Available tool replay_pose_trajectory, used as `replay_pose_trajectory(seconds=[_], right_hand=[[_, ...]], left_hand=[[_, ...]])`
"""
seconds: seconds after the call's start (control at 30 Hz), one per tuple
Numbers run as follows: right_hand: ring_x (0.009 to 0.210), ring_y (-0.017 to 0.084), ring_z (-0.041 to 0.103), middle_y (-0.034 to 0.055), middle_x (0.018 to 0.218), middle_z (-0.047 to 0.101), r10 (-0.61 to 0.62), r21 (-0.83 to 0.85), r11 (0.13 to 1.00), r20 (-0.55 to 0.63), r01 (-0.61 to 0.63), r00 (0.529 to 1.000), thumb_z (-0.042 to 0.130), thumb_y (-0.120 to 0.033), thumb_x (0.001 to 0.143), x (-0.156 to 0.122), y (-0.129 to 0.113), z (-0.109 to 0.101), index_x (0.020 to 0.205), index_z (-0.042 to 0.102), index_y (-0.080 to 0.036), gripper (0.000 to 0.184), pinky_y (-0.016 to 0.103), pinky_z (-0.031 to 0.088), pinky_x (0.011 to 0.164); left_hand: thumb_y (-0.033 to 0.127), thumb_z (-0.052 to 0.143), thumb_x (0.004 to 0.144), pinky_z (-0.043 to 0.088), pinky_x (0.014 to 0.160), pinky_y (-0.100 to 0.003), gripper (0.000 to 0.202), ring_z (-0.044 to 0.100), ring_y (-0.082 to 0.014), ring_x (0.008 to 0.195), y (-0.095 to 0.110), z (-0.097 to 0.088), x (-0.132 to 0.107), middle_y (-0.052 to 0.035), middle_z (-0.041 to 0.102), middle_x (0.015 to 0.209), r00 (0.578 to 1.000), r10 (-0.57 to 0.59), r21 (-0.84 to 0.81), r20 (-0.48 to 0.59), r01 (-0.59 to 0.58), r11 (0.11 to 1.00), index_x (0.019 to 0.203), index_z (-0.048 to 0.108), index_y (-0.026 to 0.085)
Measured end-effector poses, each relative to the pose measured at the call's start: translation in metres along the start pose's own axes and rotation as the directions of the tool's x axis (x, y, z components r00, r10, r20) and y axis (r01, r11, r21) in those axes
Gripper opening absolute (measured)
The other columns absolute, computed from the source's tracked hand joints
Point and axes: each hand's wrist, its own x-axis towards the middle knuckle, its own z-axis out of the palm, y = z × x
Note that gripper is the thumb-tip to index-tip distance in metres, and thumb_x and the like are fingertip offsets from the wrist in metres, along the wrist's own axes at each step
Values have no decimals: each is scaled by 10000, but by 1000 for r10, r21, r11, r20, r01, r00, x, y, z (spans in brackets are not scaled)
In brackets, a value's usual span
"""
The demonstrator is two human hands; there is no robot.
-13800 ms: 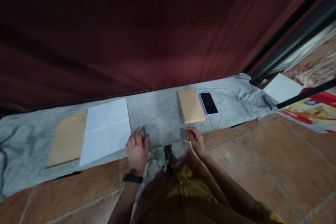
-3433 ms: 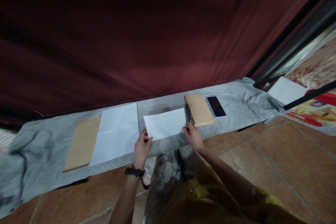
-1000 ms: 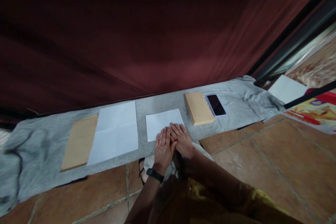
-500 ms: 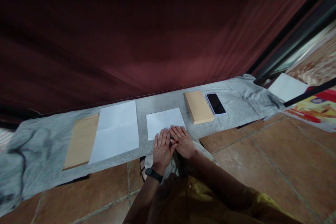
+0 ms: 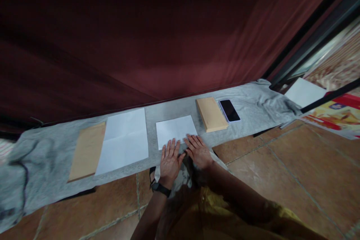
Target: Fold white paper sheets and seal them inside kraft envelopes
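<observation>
A small white sheet of paper, which looks folded, lies flat on the grey cloth. Along its near edge rest my left hand and my right hand, palms down with fingers stretched out. The left fingertips touch the near left part of the edge, the right ones the near right corner. Neither hand holds anything. To the left lies a larger white sheet with faint creases, and beside it a brown envelope. A stack of brown envelopes sits to the right of the small sheet.
A phone lies right of the envelope stack. Grey cloth covers the long narrow bench. Behind it hangs a dark red curtain. At the right are a white sheet and a colourful printed bag beyond a dark bar. The floor is brown tile.
My hands have slid apart along the paper's near edge, the left toward the left and the right slightly toward the right. The paper has stayed in place.
</observation>
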Motion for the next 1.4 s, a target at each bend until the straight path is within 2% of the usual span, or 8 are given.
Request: replay_pose_trajectory(seconds=[0.17, 0.5, 0.67, 0.9, 1.23, 1.4], right_hand=[[1473, 250, 377, 81, 1611, 389, 19, -8, 1000, -1, -19, 1000, 451, -351, 1046, -4, 3, -4, 1544, 422, -220, 516, 478, 252, 1233], [1455, 264, 400, 89, 1598, 414, 27, -5, 1000, -24, -27, 999, 432, -349, 1044, -14, 14, -3, 1550, 409, -200, 528, 498, 253, 1228], [1447, 258, 409, 91, 1594, 419, 35, -30, 999, -34, -36, 999, 434, -350, 1041, -19, 19, -2, 1552, 404, -189, 536, 487, 251, 1230], [1455, 262, 399, 98, 1590, 425, 59, -20, 998, -37, -60, 998, 400, -360, 1050, -25, 23, -2, 1545, 409, -148, 538, 477, 263, 1230], [1459, 263, 392, 119, 1572, 449, 87, -19, 996, -59, -88, 994, 383, -362, 1056, -30, 26, -4, 1526, 424, -108, 536, 470, 283, 1227], [1457, 266, 390, 141, 1566, 452, 87, -13, 996, -76, -88, 993, 404, -353, 1047, -31, 28, -2, 1517, 425, -80, 544, 466, 293, 1228]], left_hand=[[457, 393, 1014, 285, 1237, -524, 593, 276, -283, 1532, -9, 1, -7, -107, 353, 1633, 1000, -20, 3, -15, 20, 1000, 1550, 381, 204], [482, 348, 1022, 290, 1234, -520, 638, 294, -283, 1525, -25, -1, -20, -173, 366, 1616, 994, -90, 14, -67, 91, 996, 1550, 355, 123], [492, 337, 1021, 311, 1226, -525, 665, 321, -290, 1513, -26, -3, -24, -189, 383, 1604, 989, -120, 2, -81, 121, 993, 1564, 316, 108], [503, 323, 1022, 317, 1225, -517, 666, 345, -298, 1501, -27, -1, -24, -200, 419, 1582, 984, -150, -7, -96, 150, 989, 1547, 343, 95], [510, 334, 1021, 339, 1209, -532, 674, 372, -328, 1484, -26, -13, -32, -240, 440, 1555, 975, -183, 3, -128, 185, 983, 1526, 361, 63], [519, 341, 1018, 355, 1199, -522, 689, 397, -341, 1467, -27, -11, -32, -264, 450, 1539, 968, -199, 7, -152, 202, 979, 1505, 390, 34]])
